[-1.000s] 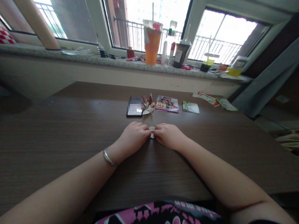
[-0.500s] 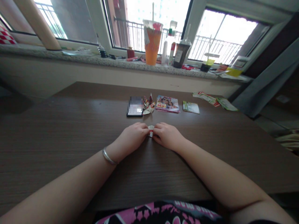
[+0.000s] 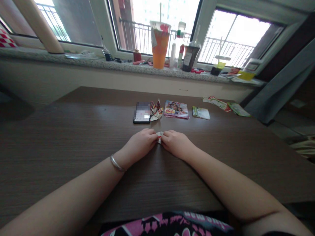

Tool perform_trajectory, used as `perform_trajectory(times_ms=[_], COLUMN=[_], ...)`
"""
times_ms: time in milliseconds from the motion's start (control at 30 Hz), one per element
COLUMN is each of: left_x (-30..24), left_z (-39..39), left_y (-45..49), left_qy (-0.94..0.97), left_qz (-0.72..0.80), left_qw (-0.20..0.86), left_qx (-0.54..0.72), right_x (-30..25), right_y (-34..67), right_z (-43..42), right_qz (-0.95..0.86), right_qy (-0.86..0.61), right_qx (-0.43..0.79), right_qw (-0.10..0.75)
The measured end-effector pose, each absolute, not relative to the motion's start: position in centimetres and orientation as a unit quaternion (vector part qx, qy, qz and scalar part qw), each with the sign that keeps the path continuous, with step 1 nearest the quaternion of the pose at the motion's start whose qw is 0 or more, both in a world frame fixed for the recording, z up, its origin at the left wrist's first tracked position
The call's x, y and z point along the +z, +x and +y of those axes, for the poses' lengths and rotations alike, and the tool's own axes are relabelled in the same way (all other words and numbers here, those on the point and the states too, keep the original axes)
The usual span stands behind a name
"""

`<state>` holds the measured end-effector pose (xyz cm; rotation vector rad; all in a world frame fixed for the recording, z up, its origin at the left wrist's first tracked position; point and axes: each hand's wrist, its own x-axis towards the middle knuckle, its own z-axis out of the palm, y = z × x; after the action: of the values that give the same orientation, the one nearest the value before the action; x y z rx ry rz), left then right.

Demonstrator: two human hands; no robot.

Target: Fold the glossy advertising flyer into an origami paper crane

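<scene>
My left hand (image 3: 141, 144) and my right hand (image 3: 176, 143) meet at the middle of the dark wooden table (image 3: 73, 137). Both are closed on a small folded piece of printed paper (image 3: 159, 136), pinched between the fingertips; only a white and red bit of it shows between them. A silver bangle (image 3: 117, 164) circles my left wrist. Beyond my hands lies a finished folded paper figure (image 3: 156, 110), standing next to a phone (image 3: 142, 113).
A stack of printed leaflets (image 3: 176, 109) and a green card (image 3: 201, 112) lie right of the phone, with more leaflets (image 3: 226, 105) at the far right. The window sill holds an orange cup (image 3: 159, 44), a dark drink cup (image 3: 190, 55) and bottles.
My hands have barely shifted; they stay closed on the small folded paper, pressed a little closer together.
</scene>
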<state>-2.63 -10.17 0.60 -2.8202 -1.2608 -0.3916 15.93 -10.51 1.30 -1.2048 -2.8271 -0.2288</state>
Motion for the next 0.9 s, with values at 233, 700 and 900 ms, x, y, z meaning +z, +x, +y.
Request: perform_trajectory(times_ms=[233, 700, 900], left_x=[0.3, 0.4, 0.7], left_z=[-10.2, -10.3, -10.4], left_y=[-2.7, -3.0, -2.9], left_qy=[-0.906, -0.909, -0.906], left_qz=[-0.4, -0.397, -0.403], left_qw=[0.023, 0.043, 0.054], left_qx=[-0.134, -0.124, -0.115], right_x=[1.1, 0.8, 0.9], right_y=[16.4, 17.0, 16.9], right_z=[-10.1, -9.7, -9.8], right_qz=[-0.919, -0.932, -0.928], right_qy=[-0.382, -0.347, -0.359], right_qx=[-0.079, -0.034, -0.023], right_qw=[0.048, 0.101, 0.101])
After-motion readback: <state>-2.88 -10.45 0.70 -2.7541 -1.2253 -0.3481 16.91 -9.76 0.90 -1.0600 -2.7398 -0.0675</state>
